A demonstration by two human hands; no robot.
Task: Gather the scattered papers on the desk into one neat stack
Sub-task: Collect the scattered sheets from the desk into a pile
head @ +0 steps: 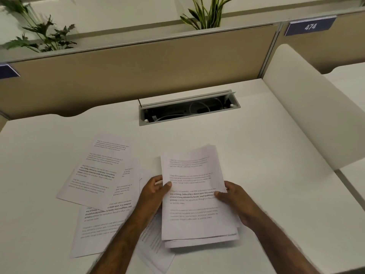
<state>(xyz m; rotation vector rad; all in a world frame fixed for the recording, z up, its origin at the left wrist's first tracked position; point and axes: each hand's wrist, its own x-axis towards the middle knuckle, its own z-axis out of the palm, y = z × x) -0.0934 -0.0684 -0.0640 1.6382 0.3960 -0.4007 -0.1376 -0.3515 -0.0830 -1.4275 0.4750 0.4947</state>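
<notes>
Papers [195,196]: partial stack held between both hands, left hand [153,191] gripping its left edge, right hand [232,196] its right edge. Loose sheets [94,175] lie on desk [266,145], left of left hand.

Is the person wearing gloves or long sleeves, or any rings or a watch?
No gloves. The left hand and the right hand are both bare, and so are both forearms as far as the bottom of the picture, so no sleeves show. No watch or bracelet shows on either wrist, and no rings show on the fingers in view. The forearms have some fine hair.
</notes>
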